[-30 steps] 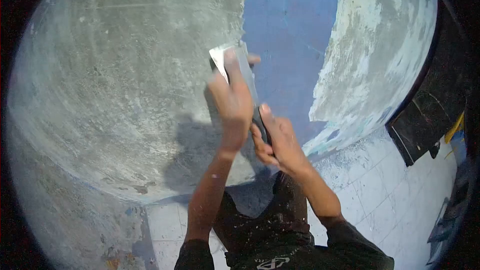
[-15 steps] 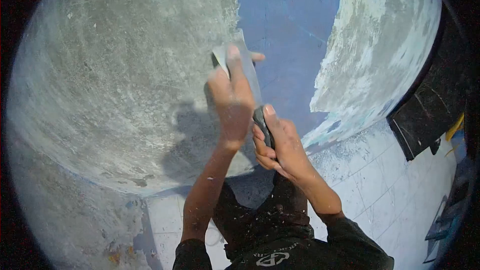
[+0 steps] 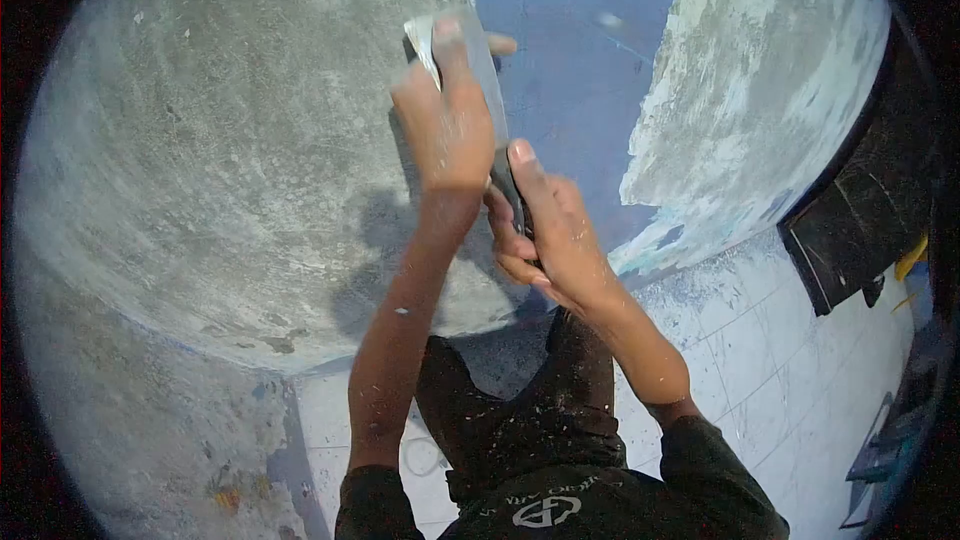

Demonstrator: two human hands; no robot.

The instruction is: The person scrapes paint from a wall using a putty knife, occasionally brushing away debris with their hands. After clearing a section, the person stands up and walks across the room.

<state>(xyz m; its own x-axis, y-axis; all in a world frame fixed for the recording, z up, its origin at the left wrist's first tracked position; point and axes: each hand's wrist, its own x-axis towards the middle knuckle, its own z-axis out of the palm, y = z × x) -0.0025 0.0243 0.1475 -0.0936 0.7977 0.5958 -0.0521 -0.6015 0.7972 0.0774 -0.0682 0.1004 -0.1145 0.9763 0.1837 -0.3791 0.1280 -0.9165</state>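
Observation:
My right hand [image 3: 560, 235] is wrapped round the dark handle of a scraper [image 3: 487, 90], its thumb lying along the handle. The broad, flat metal blade points up and slightly left. Closed on the blade's far part is my left hand [image 3: 445, 130], one finger stretched along the metal and another fingertip showing past its right edge. Motion blurs the fingers and blade tip, so the exact contact is hard to see. The blade lies over the wall [image 3: 290, 130], close to the border between bare grey surface and blue paint [image 3: 575, 80].
Right of the blue strip the wall shows patchy white and grey [image 3: 730, 90]. Flakes litter the white tiled floor [image 3: 740, 360] at the wall's foot. A dark panel-like object [image 3: 850, 230] stands at right, with a yellow item [image 3: 910, 258] beside it. Rough grey ground [image 3: 130, 390] lies left.
Both hands and the scraper have moved up the wall and slightly left, along the blue paint's edge. A pale blurred fleck now shows over the blue area.

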